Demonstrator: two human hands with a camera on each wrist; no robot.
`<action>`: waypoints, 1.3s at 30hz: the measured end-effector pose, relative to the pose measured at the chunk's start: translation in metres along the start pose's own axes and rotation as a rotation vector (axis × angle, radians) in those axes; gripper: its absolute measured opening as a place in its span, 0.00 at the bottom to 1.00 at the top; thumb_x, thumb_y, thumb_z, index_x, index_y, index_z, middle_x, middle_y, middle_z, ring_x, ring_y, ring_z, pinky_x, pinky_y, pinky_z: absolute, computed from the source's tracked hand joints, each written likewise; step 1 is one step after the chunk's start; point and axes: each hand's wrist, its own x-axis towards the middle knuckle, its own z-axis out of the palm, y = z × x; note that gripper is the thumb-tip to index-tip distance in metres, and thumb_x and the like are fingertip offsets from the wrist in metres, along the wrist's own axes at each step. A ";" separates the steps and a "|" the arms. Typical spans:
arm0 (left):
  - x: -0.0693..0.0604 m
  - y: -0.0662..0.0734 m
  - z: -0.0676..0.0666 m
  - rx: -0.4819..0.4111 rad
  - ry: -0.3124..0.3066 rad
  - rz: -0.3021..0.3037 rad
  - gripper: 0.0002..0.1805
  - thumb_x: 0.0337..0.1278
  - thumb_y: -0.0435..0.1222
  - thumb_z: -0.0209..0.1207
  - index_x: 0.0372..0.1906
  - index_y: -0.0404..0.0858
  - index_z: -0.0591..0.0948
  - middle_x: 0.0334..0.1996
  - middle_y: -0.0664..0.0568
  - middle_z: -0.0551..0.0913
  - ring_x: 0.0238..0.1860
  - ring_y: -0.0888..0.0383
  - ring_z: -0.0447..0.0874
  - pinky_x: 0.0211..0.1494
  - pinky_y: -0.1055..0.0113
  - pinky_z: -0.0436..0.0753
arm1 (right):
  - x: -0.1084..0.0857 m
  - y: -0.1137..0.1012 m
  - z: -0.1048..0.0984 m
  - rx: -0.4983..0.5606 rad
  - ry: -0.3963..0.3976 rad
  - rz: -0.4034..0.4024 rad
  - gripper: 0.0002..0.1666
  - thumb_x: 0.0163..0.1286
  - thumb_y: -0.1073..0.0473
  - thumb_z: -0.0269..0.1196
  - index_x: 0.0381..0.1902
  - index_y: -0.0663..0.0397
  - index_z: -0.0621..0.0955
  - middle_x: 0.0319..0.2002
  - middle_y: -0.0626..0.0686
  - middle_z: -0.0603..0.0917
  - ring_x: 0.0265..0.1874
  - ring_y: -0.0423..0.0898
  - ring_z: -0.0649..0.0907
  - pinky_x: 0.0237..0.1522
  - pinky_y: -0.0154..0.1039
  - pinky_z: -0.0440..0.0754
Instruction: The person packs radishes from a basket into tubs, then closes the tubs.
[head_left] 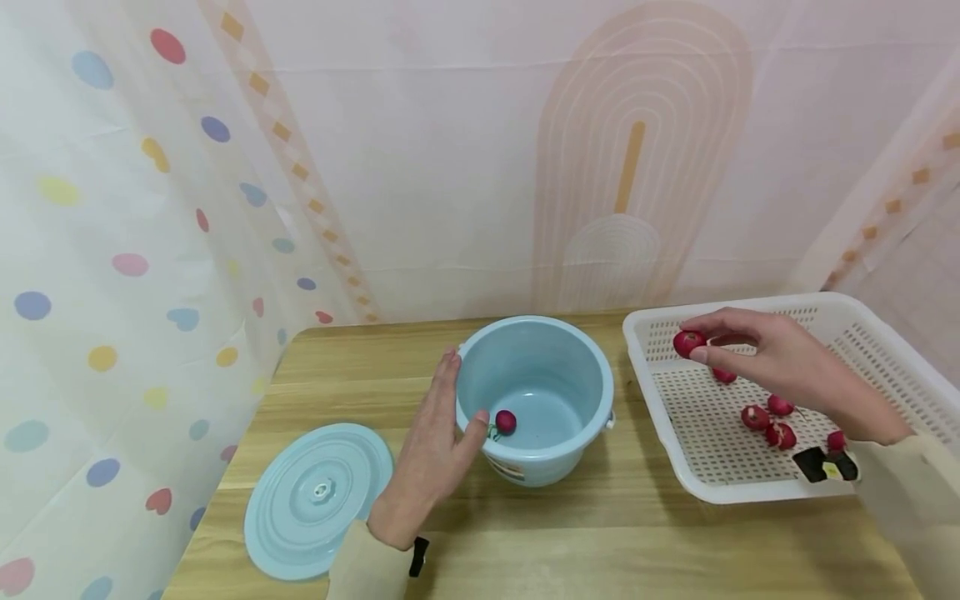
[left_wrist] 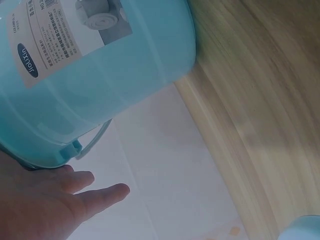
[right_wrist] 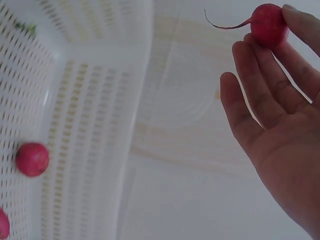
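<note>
Head view, radish (head_left: 687, 342) pinched at tip of right hand (head_left: 787, 358), left hand (head_left: 429, 458) straight-fingered against blue bucket (head_left: 551, 367)

On the table (head_left: 570, 550), a lid (head_left: 318, 508) lies left of a bucket (head_left: 551, 468) (a single radish (head_left: 506, 422) rests inside it), while a basket (head_left: 738, 492) holding more radishes (head_left: 755, 417) stands to the right.
</note>
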 end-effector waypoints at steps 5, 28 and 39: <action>0.000 0.000 -0.001 0.000 0.006 0.003 0.42 0.71 0.48 0.51 0.82 0.32 0.54 0.83 0.45 0.52 0.81 0.46 0.54 0.77 0.44 0.63 | -0.005 -0.013 0.003 0.003 0.070 -0.043 0.19 0.73 0.57 0.67 0.61 0.42 0.84 0.50 0.48 0.88 0.35 0.40 0.87 0.42 0.25 0.80; 0.001 0.003 0.003 -0.001 0.007 -0.004 0.42 0.72 0.48 0.51 0.82 0.33 0.54 0.83 0.46 0.52 0.81 0.47 0.53 0.77 0.44 0.63 | -0.016 -0.056 0.046 0.188 0.316 -0.224 0.26 0.61 0.74 0.72 0.57 0.53 0.87 0.51 0.41 0.88 0.50 0.34 0.83 0.53 0.23 0.76; 0.000 0.002 0.001 -0.011 0.005 -0.004 0.42 0.72 0.49 0.50 0.82 0.32 0.54 0.83 0.47 0.51 0.81 0.47 0.52 0.77 0.44 0.62 | -0.011 -0.064 0.076 0.296 0.302 -0.330 0.28 0.59 0.77 0.71 0.57 0.56 0.86 0.50 0.45 0.88 0.52 0.38 0.84 0.61 0.28 0.77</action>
